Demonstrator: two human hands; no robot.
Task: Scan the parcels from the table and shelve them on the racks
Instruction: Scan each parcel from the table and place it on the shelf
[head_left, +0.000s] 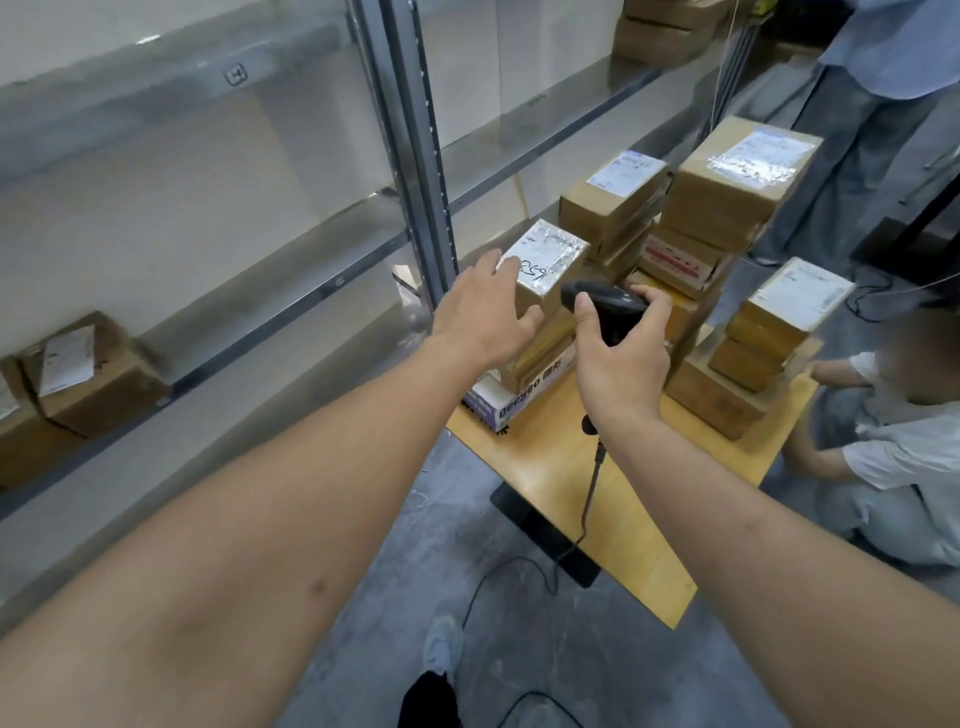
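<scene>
Parcels crowd the far end of a small wooden surface (561, 467) beside a grey metal rack (415, 156). The left hand (483, 317) reaches over the nearest one, a small taped cardboard parcel (550, 260) with handwriting on its white label; the fingers (506, 270) are spread and straight, their tips at the parcel's near top edge, the thumb beside its front face. This parcel sits on top of a short stack, above a flat white box with purple print (498, 408). The right hand (621, 358) grips a black handheld barcode scanner (605, 301), fingers curled round its body, its head pointing toward the small parcel. The scanner's cable (592, 488) hangs down across the surface to the floor. More brown parcels (727, 197) are stacked behind and to the right. One cardboard box (88, 374) already lies on a low rack shelf at left. A person in pale clothing (904, 447) crouches by the surface's right side, and another stands behind.
</scene>
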